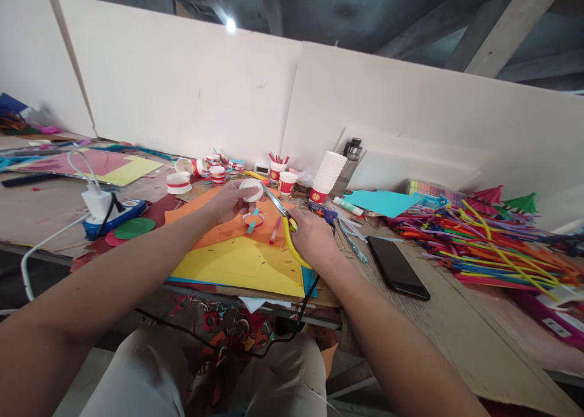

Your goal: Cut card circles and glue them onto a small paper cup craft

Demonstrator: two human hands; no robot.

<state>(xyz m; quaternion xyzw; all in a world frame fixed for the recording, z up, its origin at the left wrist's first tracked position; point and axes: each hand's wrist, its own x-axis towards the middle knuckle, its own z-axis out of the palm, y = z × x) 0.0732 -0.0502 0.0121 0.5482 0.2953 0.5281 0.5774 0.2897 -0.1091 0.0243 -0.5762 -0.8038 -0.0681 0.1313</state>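
Pinched in my left hand [232,199] is a small round white piece [251,190], which looks like the bottom of a paper cup. My right hand [312,237] grips yellow-handled scissors [292,246], their blades pointing up and left toward the white piece's edge. Whether the blades touch it I cannot tell. Below my hands, a cut ring with blue tabs [253,221] and a red marker [275,229] lie on orange paper [205,234]. Yellow paper [246,263] covers the table nearer to me, with small scraps on it.
Stacked paper cups [329,173] and a cup of red sticks [277,169] stand behind. Cut cups [178,183] sit to the left, near a blue power strip [114,217]. On the right are a black phone [396,267] and colourful pipe cleaners [497,243].
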